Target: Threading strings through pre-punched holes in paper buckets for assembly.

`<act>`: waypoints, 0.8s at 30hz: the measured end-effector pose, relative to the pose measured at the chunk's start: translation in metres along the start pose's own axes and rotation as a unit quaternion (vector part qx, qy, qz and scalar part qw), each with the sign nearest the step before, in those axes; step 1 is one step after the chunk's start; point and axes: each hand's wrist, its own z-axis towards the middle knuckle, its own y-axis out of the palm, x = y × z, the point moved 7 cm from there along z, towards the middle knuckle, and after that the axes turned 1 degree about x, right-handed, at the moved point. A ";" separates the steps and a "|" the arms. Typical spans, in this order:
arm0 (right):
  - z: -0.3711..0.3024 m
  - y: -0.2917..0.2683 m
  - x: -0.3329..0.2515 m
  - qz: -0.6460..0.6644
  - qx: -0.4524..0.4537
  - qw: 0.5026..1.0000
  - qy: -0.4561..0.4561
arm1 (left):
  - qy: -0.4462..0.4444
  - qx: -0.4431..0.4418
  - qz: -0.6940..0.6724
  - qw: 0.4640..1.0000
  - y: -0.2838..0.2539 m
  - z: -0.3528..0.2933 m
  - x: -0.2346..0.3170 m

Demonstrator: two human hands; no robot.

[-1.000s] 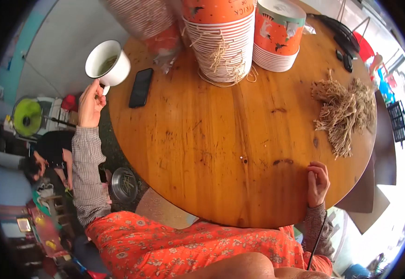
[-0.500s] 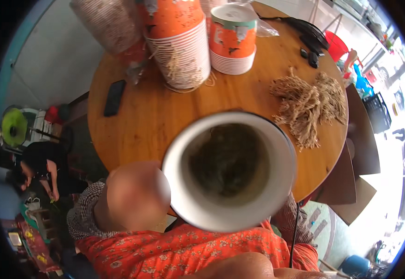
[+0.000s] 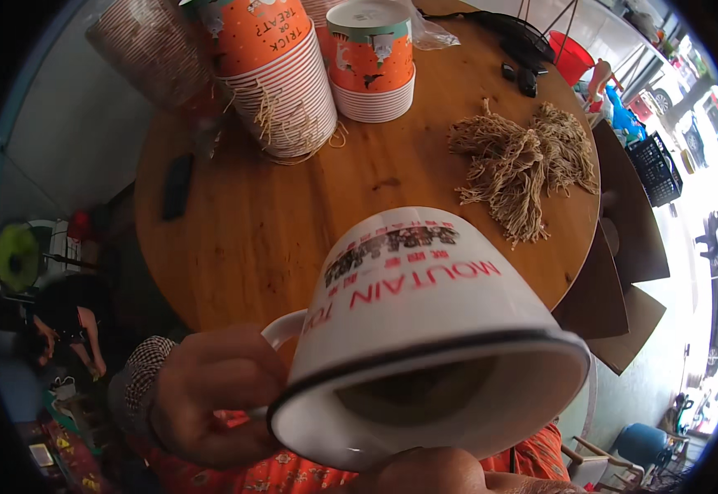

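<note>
My left hand (image 3: 219, 395) is closed round the handle of a white enamel mug (image 3: 433, 305) with a dark rim and printing on its side. The mug is tipped steeply, its mouth turned down toward me at the lower edge of the view. Dark liquid shows just inside the rim. Of my right hand nothing can be seen.
On the round wooden table (image 3: 235, 263) stand a tall stack of orange and striped paper cups (image 3: 285, 107) and a shorter stack (image 3: 373, 70). Bundles of tan twisted cord (image 3: 523, 165) lie to the right. A black phone (image 3: 178, 186) rests at the left. Cardboard (image 3: 635, 214) stands beyond the right edge. A person (image 3: 66, 325) bends over at the far left.
The mug has gone from nearly upright, mouth up, to steeply tipped toward me. It has moved lower and to the right, and my left hand on its handle has come down slightly.
</note>
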 end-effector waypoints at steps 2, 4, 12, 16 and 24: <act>0.000 -0.001 0.002 -0.010 0.002 1.000 0.003 | 0.040 -0.010 0.019 0.999 0.001 -0.002 0.003; 0.000 0.000 0.001 -0.012 0.003 1.000 0.000 | 0.036 -0.013 0.044 0.998 0.002 -0.008 0.011; 0.001 0.003 -0.002 -0.006 0.005 1.000 -0.008 | -0.077 0.011 0.024 0.997 0.003 -0.013 0.029; 0.001 0.001 -0.002 -0.017 0.010 0.999 -0.031 | 0.171 0.054 0.105 0.978 0.003 -0.010 0.042; -0.003 0.002 -0.003 -0.016 0.011 0.999 -0.030 | 0.133 0.064 0.088 0.985 0.008 -0.029 0.049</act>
